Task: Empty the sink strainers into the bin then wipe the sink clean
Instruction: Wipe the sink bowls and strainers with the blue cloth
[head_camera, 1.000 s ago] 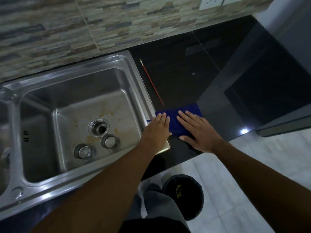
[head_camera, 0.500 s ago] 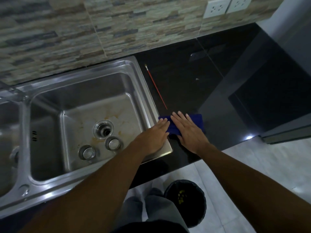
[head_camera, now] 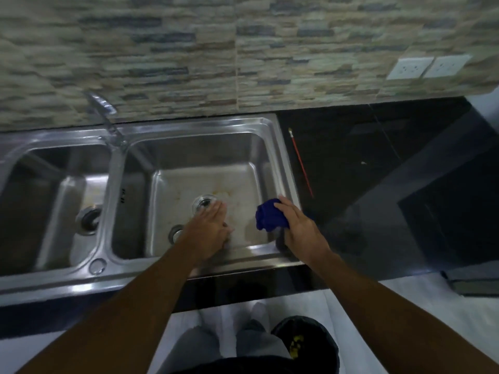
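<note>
A double steel sink [head_camera: 189, 130] fills the middle of the view. My right hand [head_camera: 299, 230] grips a bunched blue cloth [head_camera: 270, 218] over the right side of the right bowl. My left hand [head_camera: 209, 228] reaches flat into that bowl, fingers straight, beside the open drain [head_camera: 202, 203]. One loose strainer [head_camera: 175, 233] shows just left of my wrist; a second one is hidden under my hand. The bowl floor has yellowish stains [head_camera: 224, 194]. The left bowl's drain [head_camera: 90, 220] is also visible.
A tap [head_camera: 104, 117] stands on the divider between the bowls. A thin red stick [head_camera: 301, 163] lies on the black counter [head_camera: 378, 157] right of the sink. A black bin [head_camera: 318, 344] with yellow scraps stands on the white floor by my legs. Wall sockets [head_camera: 429, 66] sit at the upper right.
My right hand has gathered the flat cloth off the counter and carried it left over the sink. My left hand moved from the rim into the bowl. The view shifted left.
</note>
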A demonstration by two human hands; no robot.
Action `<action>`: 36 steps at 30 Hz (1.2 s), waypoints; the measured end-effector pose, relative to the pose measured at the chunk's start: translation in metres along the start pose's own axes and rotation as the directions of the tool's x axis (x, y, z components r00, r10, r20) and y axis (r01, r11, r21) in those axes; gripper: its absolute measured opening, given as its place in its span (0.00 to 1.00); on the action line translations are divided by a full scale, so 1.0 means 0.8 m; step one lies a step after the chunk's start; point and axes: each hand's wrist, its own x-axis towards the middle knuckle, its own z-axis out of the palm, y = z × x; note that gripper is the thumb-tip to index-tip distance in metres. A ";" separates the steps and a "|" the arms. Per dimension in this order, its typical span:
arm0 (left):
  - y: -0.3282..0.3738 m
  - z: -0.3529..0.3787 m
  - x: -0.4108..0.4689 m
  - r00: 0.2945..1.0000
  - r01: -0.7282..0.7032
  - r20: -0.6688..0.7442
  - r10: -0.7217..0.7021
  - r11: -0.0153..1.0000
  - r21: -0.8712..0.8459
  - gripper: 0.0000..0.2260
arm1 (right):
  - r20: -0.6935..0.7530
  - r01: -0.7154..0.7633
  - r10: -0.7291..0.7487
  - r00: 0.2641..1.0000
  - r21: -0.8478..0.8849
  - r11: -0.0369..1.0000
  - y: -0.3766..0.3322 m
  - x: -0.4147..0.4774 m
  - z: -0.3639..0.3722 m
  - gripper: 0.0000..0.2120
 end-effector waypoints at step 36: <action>-0.431 0.068 -0.243 0.924 0.347 -0.068 -0.377 0.899 -0.268 0.30 | 0.139 0.291 -0.276 0.951 -0.105 0.951 -0.371 0.305 0.367 0.30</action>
